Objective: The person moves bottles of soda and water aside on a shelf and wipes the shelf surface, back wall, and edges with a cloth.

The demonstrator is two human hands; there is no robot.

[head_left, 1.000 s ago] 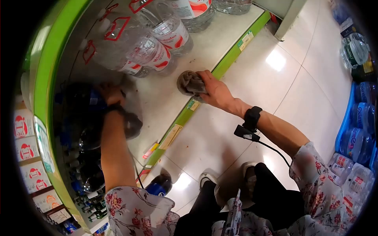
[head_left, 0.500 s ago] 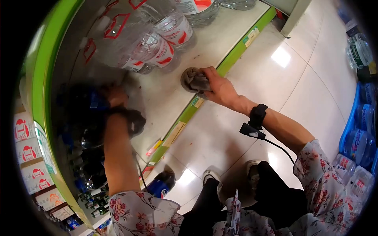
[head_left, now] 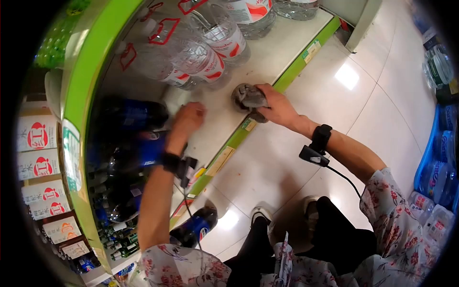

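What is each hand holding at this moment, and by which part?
The right hand grips a bunched grey cloth from its near side, pressing it on the shelf. The left hand holds nothing; it hangs loosely closed above the shelf.

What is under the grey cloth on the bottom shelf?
The grey cloth lies bunched on the white shelf near its green front edge, pressed by the right hand. Bare shelf shows around it; the patch directly beneath is covered.
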